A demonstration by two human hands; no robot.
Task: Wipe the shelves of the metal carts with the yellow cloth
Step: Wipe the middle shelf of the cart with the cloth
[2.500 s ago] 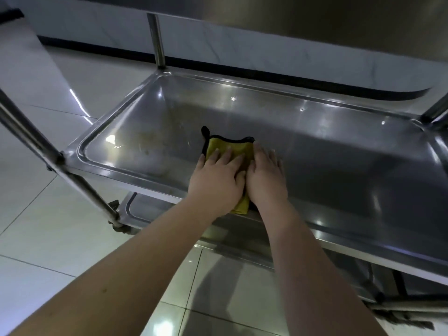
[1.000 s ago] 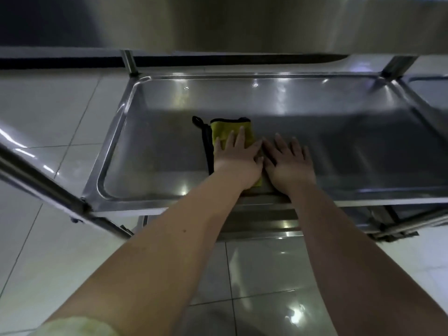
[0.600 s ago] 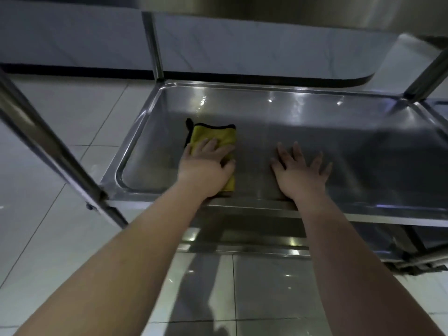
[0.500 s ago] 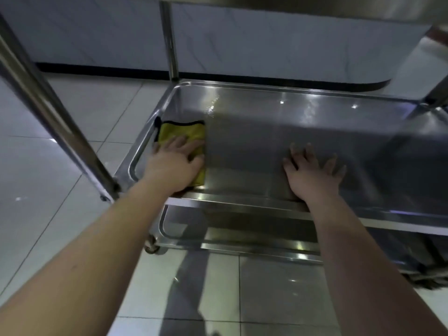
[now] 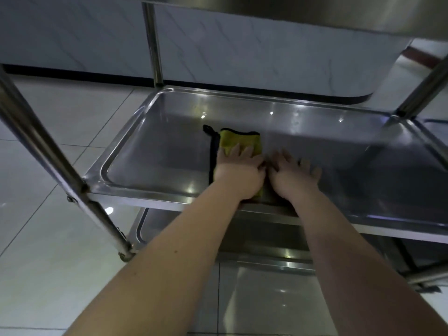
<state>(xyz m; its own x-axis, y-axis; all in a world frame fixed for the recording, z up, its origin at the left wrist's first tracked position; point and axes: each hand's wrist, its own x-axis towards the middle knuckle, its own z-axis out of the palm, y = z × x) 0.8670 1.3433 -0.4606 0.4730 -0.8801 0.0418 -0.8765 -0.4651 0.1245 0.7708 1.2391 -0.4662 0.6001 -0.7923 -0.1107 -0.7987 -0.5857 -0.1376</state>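
Back from the shelf's left end, the left hand [image 5: 238,174] and cloth [image 5: 240,140] now sit mid-shelf by the front edge, touching the right hand [image 5: 291,177]. The left presses the cloth with straight fingers; the right lies flat on steel, fingers spread. A lower shelf [image 5: 160,226] shows beneath the front edge. The shelf [image 5: 157,154] has bare room left, right and behind, up to its raised rim. A post [image 5: 57,158] stands at the front-left corner, and the top shelf [image 5: 315,13] spans overhead.
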